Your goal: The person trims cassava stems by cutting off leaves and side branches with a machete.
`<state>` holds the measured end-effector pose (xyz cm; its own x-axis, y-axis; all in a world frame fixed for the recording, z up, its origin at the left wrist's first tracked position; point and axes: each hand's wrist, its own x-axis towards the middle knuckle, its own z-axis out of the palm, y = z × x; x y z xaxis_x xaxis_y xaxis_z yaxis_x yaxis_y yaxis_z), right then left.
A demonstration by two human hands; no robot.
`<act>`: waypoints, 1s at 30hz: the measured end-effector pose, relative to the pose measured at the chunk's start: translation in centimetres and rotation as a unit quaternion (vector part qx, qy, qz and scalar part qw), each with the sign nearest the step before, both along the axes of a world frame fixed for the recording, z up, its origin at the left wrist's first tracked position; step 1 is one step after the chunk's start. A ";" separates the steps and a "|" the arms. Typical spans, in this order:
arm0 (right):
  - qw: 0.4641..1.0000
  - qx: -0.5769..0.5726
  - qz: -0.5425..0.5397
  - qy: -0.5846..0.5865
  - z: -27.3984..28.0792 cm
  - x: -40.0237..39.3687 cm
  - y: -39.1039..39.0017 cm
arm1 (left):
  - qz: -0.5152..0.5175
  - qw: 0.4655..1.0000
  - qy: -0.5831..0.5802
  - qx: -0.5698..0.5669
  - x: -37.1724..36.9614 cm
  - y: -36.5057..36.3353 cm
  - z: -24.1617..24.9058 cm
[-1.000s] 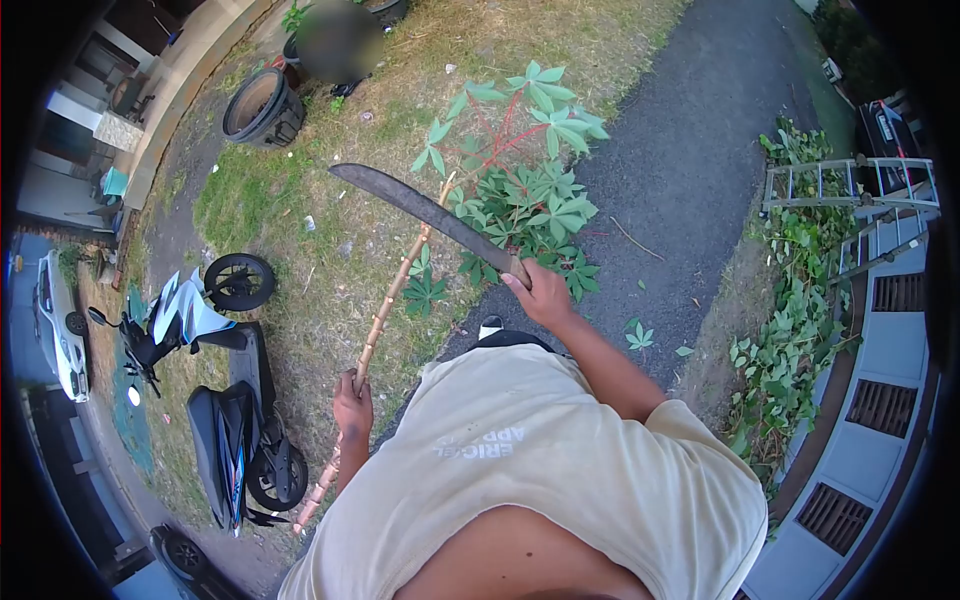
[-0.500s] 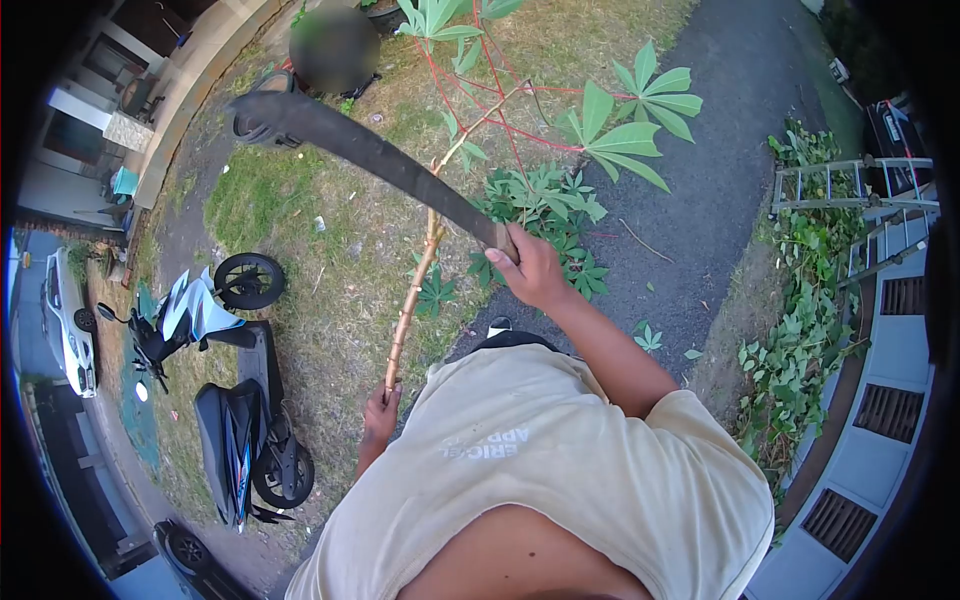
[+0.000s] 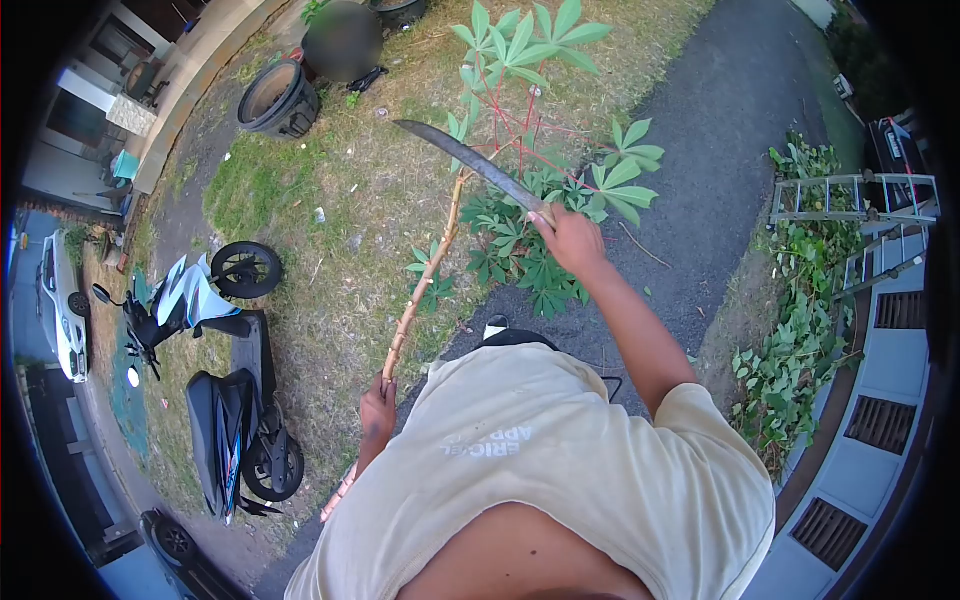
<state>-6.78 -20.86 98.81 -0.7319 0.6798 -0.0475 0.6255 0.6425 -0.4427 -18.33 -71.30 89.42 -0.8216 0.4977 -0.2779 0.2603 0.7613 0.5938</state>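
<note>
My left hand [image 3: 378, 408] is closed around a long, knobbly brown plant stem [image 3: 425, 280], which slants up and away from me; its lower end shows below the hand beside my shirt. Red leaf stalks and broad, fingered green leaves [image 3: 545, 50] grow from its far end. My right hand [image 3: 575, 243] grips the handle of a machete [image 3: 480, 165]. The dark, curved blade points up and left, crossing the upper stem in view; whether it touches cannot be told. Below the blade lies a heap of cut green leaves [image 3: 540, 285] on the ground.
A motorbike [image 3: 235, 400] stands on the grass at left, with a white car [image 3: 65, 310] beyond. Black plant pots [image 3: 300, 110] sit at upper left beside a blurred shape. A metal ladder [image 3: 860, 200] and leafy vines [image 3: 790, 370] line the wall at right. A paved path [image 3: 720, 130] runs alongside.
My right hand has shifted right and slightly up with the machete, its blade tip swinging well to the right. The stem's leafy top has moved and its leaves have turned.
</note>
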 end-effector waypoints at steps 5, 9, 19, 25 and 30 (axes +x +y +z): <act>0.999 -0.020 0.002 -0.030 -2.5 1.7 -0.3 | -0.002 0.998 0.058 -0.032 0.0 -1.8 0.6; 0.997 -0.048 -0.036 -0.044 -5.5 2.9 -1.4 | -0.008 0.997 0.037 -0.068 -0.1 -3.0 1.6; 0.993 -0.059 -0.098 0.019 -10.9 5.5 -0.9 | -0.064 0.987 0.083 -0.124 -1.0 -6.0 2.5; 0.996 -0.080 -0.036 -0.029 -7.2 5.6 -2.2 | -0.066 0.985 0.090 -0.135 -1.3 -5.9 2.7; 0.989 -0.063 -0.126 -0.045 -9.1 8.1 1.0 | -0.027 0.981 0.151 -0.122 -2.9 -7.8 2.1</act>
